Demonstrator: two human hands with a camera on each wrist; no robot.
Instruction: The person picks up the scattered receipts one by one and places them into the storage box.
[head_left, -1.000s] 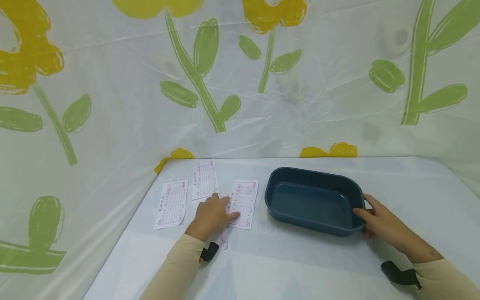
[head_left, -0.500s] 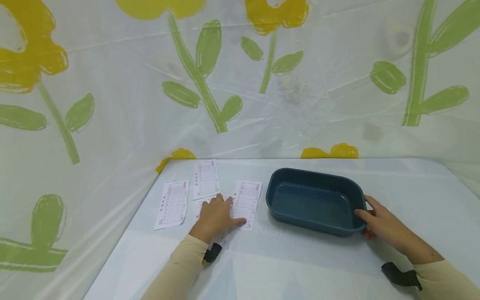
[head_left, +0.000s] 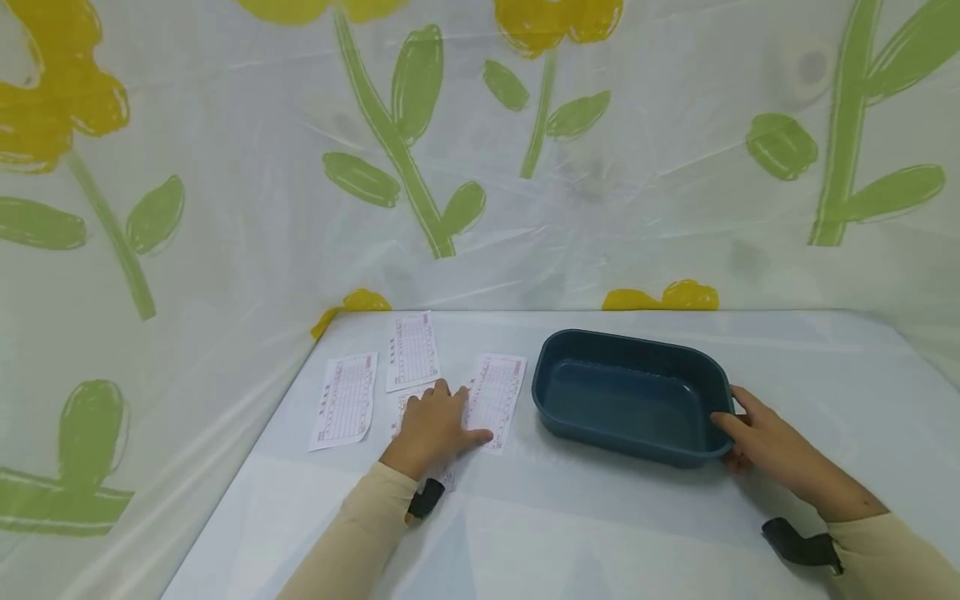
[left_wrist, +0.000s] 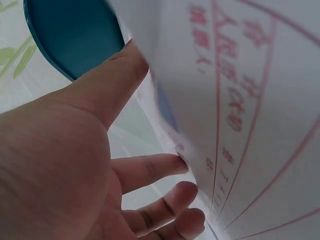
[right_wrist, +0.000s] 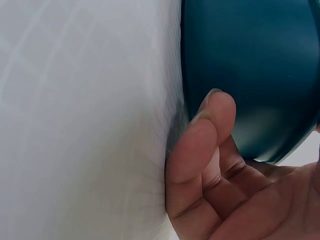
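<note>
Left hand (head_left: 432, 423) pinches a thin printed paper slip (head_left: 495, 402). Right hand (head_left: 772, 446) grips the smooth oval tray (head_left: 632, 402) rim at 3 o'clock.

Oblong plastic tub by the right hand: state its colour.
Dark teal-blue plastic tub, clearest in the head view.
</note>
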